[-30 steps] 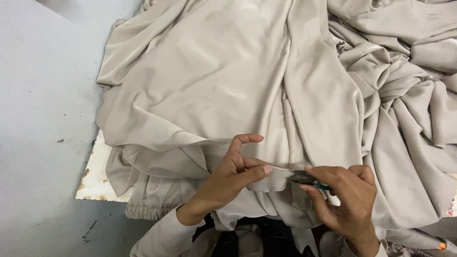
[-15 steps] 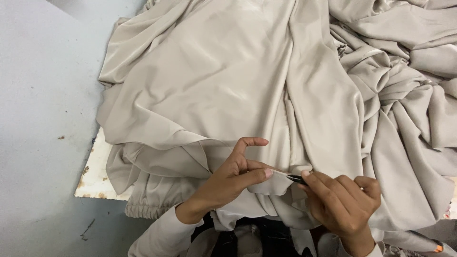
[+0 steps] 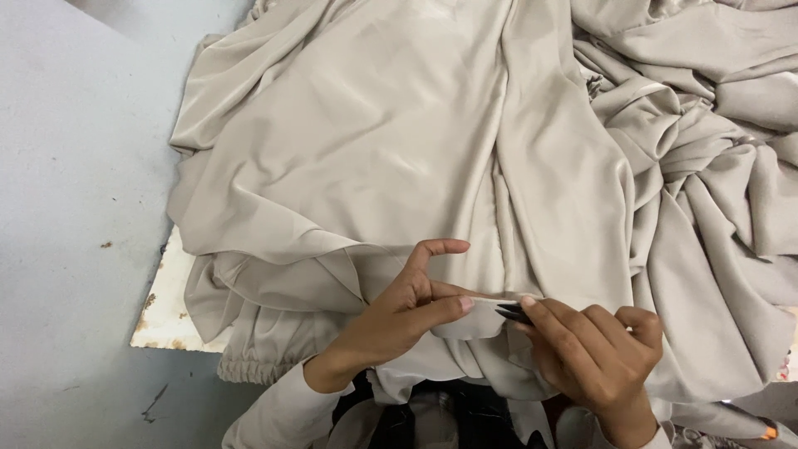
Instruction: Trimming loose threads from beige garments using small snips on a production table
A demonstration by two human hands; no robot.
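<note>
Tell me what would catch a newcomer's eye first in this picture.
A great heap of beige cloth fills most of the view, draped over a white table whose chipped corner shows at lower left. At the bottom centre, the left hand pinches a fold of cloth while the right hand brings a small dark tool to it.

A smooth pale grey-blue floor (image 3: 75,191) fills the left side, marked by a small brown speck (image 3: 106,244) and a dark scuff (image 3: 154,404) nearer the viewer; a flat white board with rust-stained chipped edges (image 3: 166,320) lies on it at near left; light is soft and even.
</note>
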